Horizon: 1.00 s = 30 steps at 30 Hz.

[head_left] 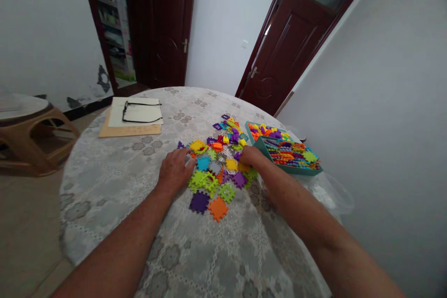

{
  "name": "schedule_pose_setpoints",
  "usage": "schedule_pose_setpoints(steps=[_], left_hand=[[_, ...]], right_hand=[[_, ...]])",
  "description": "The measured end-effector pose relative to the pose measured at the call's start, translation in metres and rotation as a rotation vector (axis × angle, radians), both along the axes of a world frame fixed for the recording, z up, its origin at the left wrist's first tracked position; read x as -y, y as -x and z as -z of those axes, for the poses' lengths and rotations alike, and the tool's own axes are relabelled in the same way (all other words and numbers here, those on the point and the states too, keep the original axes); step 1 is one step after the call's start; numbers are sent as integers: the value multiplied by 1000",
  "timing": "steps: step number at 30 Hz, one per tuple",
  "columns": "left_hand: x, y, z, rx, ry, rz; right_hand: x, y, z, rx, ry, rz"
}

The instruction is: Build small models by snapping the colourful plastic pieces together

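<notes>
A heap of colourful plastic interlocking tiles and small connector pieces lies in the middle of the table. My left hand [175, 167] rests at the heap's left edge, fingers and thumb apart, close to a blue tile [203, 163] and a yellow tile [197, 145]. On the right side, my right hand [249, 155] reaches down into the pieces beside a purple piece [238, 155] and a yellow tile [231, 164]. Its fingertips are mostly hidden. Nearer to me lie a dark purple tile [199, 202], an orange tile [219, 208] and a green tile [226, 193].
A teal box of stacked tiles [294, 153] stands right of the heap, a tray of small pieces [267, 131] behind it. A clear plastic bag [333, 193] lies at the right. Eyeglasses [141, 121] sit on papers [115, 130] at the left. A stool [38, 142] stands beyond the table [104, 186].
</notes>
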<state>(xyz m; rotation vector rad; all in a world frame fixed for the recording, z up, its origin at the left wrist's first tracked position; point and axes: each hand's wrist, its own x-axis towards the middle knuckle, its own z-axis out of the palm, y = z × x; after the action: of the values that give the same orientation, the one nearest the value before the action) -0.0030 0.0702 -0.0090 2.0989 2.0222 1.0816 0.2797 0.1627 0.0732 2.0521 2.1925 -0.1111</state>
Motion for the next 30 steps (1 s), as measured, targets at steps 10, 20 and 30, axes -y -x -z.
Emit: schedule_pose_setpoints(steps=[10, 20, 30], left_hand=[[1, -1, 0, -22, 24, 1], [2, -2, -3, -30, 34, -8], [2, -4, -1, -25, 46, -11]], right_hand=[[-36, -4, -7, -61, -153, 62], [-57, -13, 25, -53, -75, 68], [-48, -10, 20, -21, -94, 44]])
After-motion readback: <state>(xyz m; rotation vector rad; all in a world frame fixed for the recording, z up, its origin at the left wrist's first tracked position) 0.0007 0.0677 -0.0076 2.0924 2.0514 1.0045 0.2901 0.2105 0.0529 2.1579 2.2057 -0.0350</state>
